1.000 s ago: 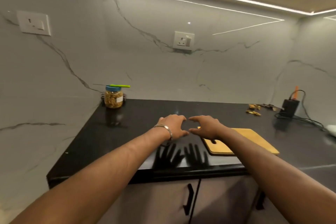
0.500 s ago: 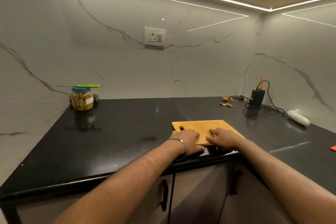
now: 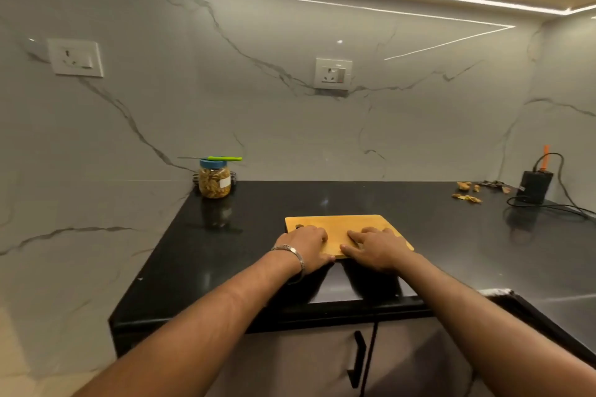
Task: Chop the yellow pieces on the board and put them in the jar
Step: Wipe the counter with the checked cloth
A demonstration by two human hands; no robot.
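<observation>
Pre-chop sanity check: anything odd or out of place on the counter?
Yes. The knife lies balanced across the closed jar, and the yellow pieces sit loose far right, not on the board.

**Gloss, wood and plastic**

The worktop [image 3: 258, 235] is glossy black stone, mirror-smooth. The board [image 3: 338, 224] is matt, pale wood. The wall [image 3: 258, 122] is polished veined marble. The jar [image 3: 214, 182] looks like clear plastic with a blue lid, and the bangle [image 3: 292, 251] is shiny metal.
</observation>
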